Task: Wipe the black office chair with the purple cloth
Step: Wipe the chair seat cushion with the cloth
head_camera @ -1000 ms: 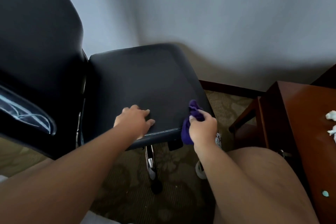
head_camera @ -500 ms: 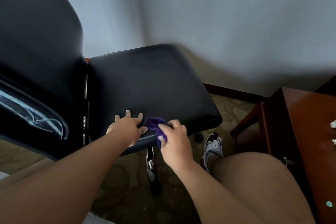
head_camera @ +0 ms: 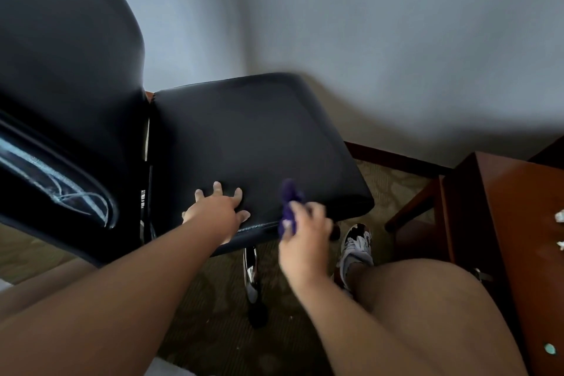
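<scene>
purple cloth: bunched into a wad at the seat's near edge, right of its middle; blurred, so contact with the seat is unclear.
right hand: back toward the camera, fingers curled round the cloth; grip closed on it, forearm reaching in from the lower right.
black office chair: seat facing right, backrest rising at the left.
left hand: palm down on the seat by its near edge, fingers spread and straight; grip open, holding nothing, apart from the cloth to its right.
chrome leg: under the seat's near edge.
shoe: grey and white, on the carpet below the seat's right corner.
tabletop: reddish wood at the far right.
</scene>
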